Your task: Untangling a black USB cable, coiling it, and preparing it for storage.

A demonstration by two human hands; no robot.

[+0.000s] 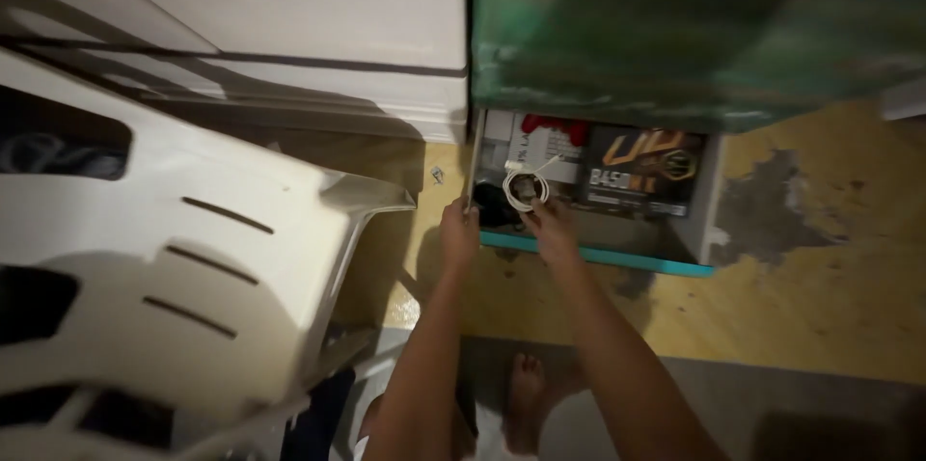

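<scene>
An open storage box (709,230) with a teal front rim sits on the floor under a green cloth-covered table (675,27). My left hand (459,230) grips the box's left wall. My right hand (552,222) reaches over the front rim and holds a coiled white cable (526,187) with a small dark part in its middle. Inside the box lie a dark cardboard package with orange print (641,172) and a red object (555,125) at the back.
A white plastic chair (174,258) fills the left side, close to my left arm. A white cabinet (289,17) stands behind it. The yellowish floor (820,278) has a dark worn patch to the right. My bare feet (526,393) stand on a grey mat below.
</scene>
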